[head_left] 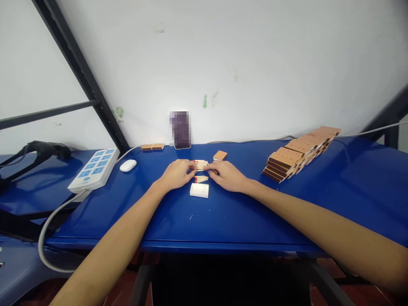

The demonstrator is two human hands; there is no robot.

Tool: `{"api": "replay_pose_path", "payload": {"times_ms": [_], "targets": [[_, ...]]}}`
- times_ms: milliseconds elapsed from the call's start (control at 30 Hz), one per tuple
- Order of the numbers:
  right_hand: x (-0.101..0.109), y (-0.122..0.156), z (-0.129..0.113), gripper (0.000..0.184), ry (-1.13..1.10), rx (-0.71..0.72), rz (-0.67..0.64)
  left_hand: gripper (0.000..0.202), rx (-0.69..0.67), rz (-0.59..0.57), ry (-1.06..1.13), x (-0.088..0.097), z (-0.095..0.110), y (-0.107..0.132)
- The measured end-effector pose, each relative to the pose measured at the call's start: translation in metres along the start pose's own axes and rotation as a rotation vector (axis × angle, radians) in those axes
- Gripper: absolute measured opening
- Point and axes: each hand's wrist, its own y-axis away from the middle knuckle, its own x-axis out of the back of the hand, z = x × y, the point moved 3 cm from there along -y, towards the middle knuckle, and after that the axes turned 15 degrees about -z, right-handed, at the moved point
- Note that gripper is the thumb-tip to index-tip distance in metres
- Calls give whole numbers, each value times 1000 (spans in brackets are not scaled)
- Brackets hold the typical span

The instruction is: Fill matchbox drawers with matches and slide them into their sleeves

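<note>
A small pile of red-headed matches (201, 162) lies on the blue tabletop between my two hands. My left hand (178, 174) has its fingers bent around the red-headed end. From the other side, my right hand (228, 175) presses its fingertips to the plain ends, its other fingers curled in. A second, smaller bunch of matches (201, 179) rests just nearer to me. Below that sits a white matchbox tray (199, 190). An orange-brown matchbox sleeve (220, 155) lies just beyond my right hand. My fingers hide part of the pile.
Stacked matchboxes (287, 158) slope across the right side. A phone (181, 129) leans on the wall, with two small matchboxes (153, 147) to its left. A white earbud case (128, 165) and a power strip (94, 169) with its cable stand at the left.
</note>
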Motion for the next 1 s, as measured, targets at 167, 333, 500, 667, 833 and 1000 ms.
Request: {"api": "replay_pose_path", "payload": {"times_ms": [167, 333, 500, 667, 833, 1000], "targets": [[1, 0, -1, 30, -21, 7, 3, 22, 5, 1, 64, 1, 2, 1], [1, 1, 0, 27, -108, 41, 37, 29, -37, 14, 118, -1, 4, 0], [2, 2, 4, 25, -227, 23, 73, 33, -31, 46, 115, 0, 1, 0], [1, 0, 3, 34, -122, -22, 45, 22, 9, 64, 27, 1, -3, 0], [0, 0, 0, 35, -29, 6, 12, 19, 31, 32, -5, 1, -3, 0], [0, 1, 0, 35, -25, 11, 5, 18, 23, 33, -34, 1, -3, 0]]}}
